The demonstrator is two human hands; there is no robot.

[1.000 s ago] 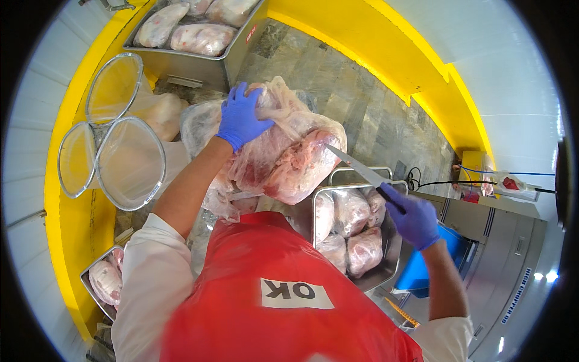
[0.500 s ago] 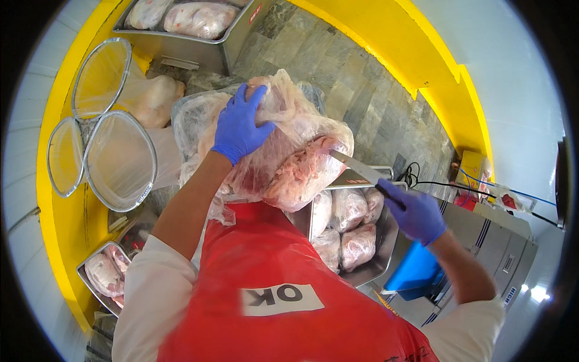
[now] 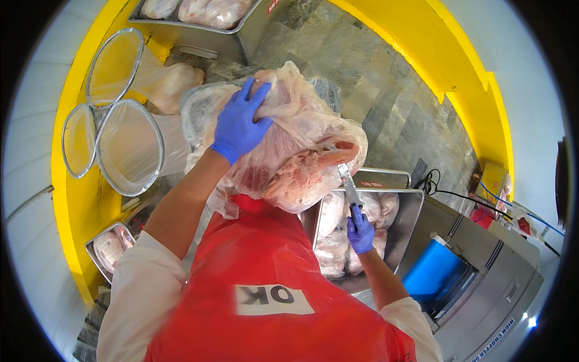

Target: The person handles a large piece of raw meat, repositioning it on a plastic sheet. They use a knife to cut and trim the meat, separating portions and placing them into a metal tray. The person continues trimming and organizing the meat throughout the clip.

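Observation:
A large chunk of raw meat (image 3: pixel 304 181) lies in front of me, partly wrapped in clear plastic film (image 3: pixel 289 114). A cut slit shows along its right side. My left hand (image 3: pixel 241 123), blue-gloved with fingers spread, presses on the film at the upper left of the meat. In my blue-gloved right hand (image 3: pixel 360 232) is a knife (image 3: pixel 348 184), gripped by its dark handle. The blade points away from me, and its tip touches or enters the right side of the meat; the exact depth is hidden.
A steel tub (image 3: pixel 410 211) of bagged meat stands at right, beside a blue cylinder (image 3: pixel 431 268) and a grey machine (image 3: pixel 506 271). At left are ring-shaped bag holders (image 3: pixel 161 145) and a smaller meat tray (image 3: pixel 90 244). Another steel tub (image 3: pixel 211 36) sits at the far left.
My right hand has swung left and nearer to me, turning the blade to point away. The slit in the meat now gapes wider. My left hand stays on the film.

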